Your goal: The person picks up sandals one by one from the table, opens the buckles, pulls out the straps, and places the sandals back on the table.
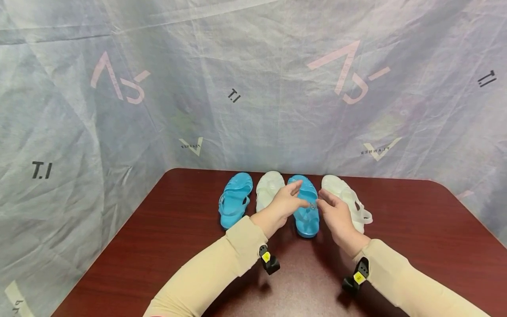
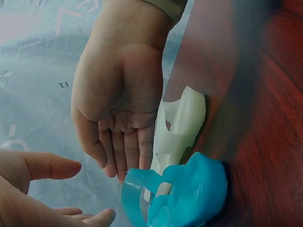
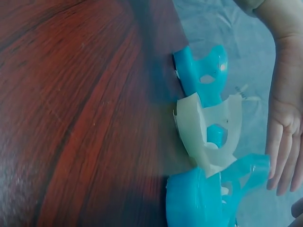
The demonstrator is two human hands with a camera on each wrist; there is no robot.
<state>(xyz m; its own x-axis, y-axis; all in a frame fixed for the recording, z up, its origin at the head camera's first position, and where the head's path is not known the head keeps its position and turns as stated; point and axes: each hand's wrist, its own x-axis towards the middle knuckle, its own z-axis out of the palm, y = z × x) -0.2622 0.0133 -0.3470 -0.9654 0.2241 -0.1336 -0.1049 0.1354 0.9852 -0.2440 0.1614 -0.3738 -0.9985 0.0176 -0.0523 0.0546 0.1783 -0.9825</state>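
Four jelly sandals stand in a row: a blue sandal point(image 1: 233, 200) at the left, a white sandal point(image 1: 269, 187), another blue sandal point(image 1: 306, 222), and a white sandal point(image 1: 336, 187) at the right. My left hand point(image 1: 283, 204) hovers by the second blue sandal, partly covering the white one left of it. From the other side my right hand point(image 1: 336, 215) faces it, overlapping the rightmost sandal. Palms are turned inward, and neither hand grips anything. The left wrist view shows the blue heel strap point(image 2: 139, 189) just below the right fingertips.
The sandals sit on a dark red wooden table point(image 1: 412, 215), close to its far edge. Behind it hangs a grey printed cloth point(image 1: 253, 127). Each wrist carries a small black camera mount point(image 1: 358, 277) on a beige sleeve point(image 1: 404, 273).
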